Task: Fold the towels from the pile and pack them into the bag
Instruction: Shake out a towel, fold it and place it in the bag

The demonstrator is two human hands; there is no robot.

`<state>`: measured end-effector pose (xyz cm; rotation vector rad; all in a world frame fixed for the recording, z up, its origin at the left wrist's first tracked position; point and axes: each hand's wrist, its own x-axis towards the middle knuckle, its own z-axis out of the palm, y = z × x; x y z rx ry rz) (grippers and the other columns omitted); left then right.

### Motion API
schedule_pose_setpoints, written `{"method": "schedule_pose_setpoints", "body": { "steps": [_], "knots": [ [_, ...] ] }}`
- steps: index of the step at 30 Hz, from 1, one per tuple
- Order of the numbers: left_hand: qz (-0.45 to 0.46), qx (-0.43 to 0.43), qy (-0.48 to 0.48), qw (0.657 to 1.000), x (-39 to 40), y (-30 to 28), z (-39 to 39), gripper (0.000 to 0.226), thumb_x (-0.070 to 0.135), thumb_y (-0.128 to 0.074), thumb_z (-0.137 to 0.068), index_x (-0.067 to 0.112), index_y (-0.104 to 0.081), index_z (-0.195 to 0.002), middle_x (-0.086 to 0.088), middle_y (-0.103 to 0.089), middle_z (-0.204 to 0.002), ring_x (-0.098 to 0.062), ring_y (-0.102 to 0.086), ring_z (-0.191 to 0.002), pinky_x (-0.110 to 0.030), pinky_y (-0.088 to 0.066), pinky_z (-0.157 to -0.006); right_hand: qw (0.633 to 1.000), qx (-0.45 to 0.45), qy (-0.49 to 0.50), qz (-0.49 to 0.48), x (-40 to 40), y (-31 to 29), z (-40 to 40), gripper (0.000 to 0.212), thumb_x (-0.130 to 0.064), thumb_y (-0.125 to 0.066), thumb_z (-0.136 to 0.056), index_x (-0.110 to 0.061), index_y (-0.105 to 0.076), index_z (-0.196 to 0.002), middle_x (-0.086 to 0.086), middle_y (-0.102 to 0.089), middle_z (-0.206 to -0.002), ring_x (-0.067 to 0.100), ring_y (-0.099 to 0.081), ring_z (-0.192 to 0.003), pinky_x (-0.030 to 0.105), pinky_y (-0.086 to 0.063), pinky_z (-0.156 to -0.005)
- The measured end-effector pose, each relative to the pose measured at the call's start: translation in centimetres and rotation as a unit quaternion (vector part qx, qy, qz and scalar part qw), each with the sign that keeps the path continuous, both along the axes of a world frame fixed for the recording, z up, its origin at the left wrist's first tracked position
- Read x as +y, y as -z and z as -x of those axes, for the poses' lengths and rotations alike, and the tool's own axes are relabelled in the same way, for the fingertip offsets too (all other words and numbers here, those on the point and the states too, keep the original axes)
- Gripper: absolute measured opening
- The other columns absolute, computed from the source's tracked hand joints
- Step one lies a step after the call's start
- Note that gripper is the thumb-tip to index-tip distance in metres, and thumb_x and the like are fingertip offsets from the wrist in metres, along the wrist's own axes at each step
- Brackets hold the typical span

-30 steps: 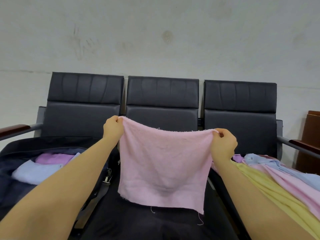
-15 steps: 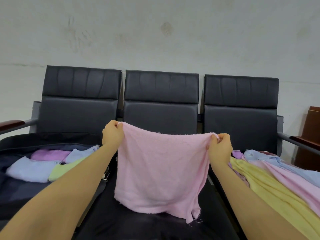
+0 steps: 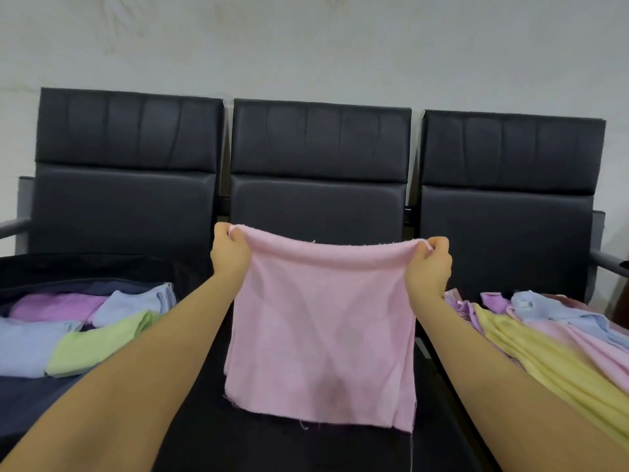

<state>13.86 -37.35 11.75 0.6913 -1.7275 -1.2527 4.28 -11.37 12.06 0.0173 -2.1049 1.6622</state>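
Pink cloth front and centre: the pink towel point(image 3: 320, 335) hangs in the air over the middle seat point(image 3: 272, 444) of a black three-seat bench point(image 3: 320, 144). Left hand point(image 3: 230, 253) pinches the top left corner, fingers curled tight around the hem. Right hand point(image 3: 429, 264) does the same at the top right corner, thumb and fingers clamped on the fabric. Between the two hands the top edge sags a little, and the towel looks doubled over, its lower edge frayed and touching or just above the seat; hard to tell which.

Off to the left, the dark bag point(image 3: 41, 396) lies open on the left seat, with folded towels point(image 3: 85, 338) inside: lilac, pale blue and light green, side by side. Over on the right seat sits the pile point(image 3: 551, 345) of unfolded towels, yellow, pink, blue and lilac layered loosely across one another. Behind the bench stands a plain pale wall point(image 3: 306, 46).
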Motion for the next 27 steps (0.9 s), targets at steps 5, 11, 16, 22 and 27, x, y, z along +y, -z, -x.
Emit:
{"method": "schedule_pose_setpoints", "body": {
  "steps": [5,11,16,22,27],
  "knots": [
    [-0.010,0.121,0.015,0.993,0.9,-2.9,0.5,0.016,0.024,-0.026,-0.103,0.016,-0.038,-0.110,0.001,-0.050,-0.093,-0.016,-0.050,-0.085,-0.031,-0.041,-0.073,0.995,0.064,-0.021,0.066,-1.1,-2.5,0.3,0.011,-0.026,-0.031,-0.102,-0.024,-0.040,-0.097,0.004,-0.055,-0.103,0.025,-0.046,-0.094,0.038,-0.034,-0.088],
    [-0.046,0.174,-0.032,0.983,3.2,-1.1,-3.4,0.022,0.027,-0.025,-0.104,0.013,-0.036,-0.118,0.004,-0.048,-0.090,-0.008,-0.046,-0.077,-0.026,-0.036,-0.067,0.993,0.069,-0.031,0.096,0.0,-0.8,-2.8,0.019,-0.033,-0.032,-0.102,-0.045,-0.035,-0.089,0.000,-0.058,-0.101,0.029,-0.052,-0.108,0.039,-0.046,-0.082],
    [-0.029,0.115,-0.068,0.991,5.0,3.8,-6.8,0.021,0.025,-0.028,-0.104,0.011,-0.041,-0.114,0.000,-0.050,-0.097,-0.018,-0.050,-0.089,-0.030,-0.037,-0.077,0.997,0.033,-0.011,0.075,1.7,3.7,-5.9,0.005,-0.027,-0.034,-0.103,-0.029,-0.037,-0.100,0.009,-0.056,-0.109,0.026,-0.055,-0.103,0.035,-0.045,-0.073],
    [0.044,-0.093,-0.128,0.986,5.7,10.3,-10.2,0.025,0.028,-0.028,-0.104,0.013,-0.045,-0.115,-0.020,-0.060,-0.107,-0.039,-0.053,-0.100,-0.046,-0.037,-0.087,1.000,-0.015,0.003,-0.015,3.6,9.5,-8.4,0.009,-0.025,-0.034,-0.102,-0.025,-0.043,-0.100,0.005,-0.057,-0.094,0.030,-0.054,-0.102,0.035,-0.028,-0.092],
    [0.165,-0.219,-0.140,0.951,5.0,13.3,-10.8,0.025,0.022,-0.029,-0.103,0.007,-0.048,-0.110,-0.018,-0.063,-0.094,-0.038,-0.053,-0.097,-0.044,-0.034,-0.086,0.993,-0.061,0.032,-0.101,4.5,12.4,-8.8,0.009,-0.024,-0.038,-0.101,-0.020,-0.045,-0.098,0.002,-0.050,-0.084,0.025,-0.044,-0.100,0.043,-0.021,-0.103]
  ]
}}
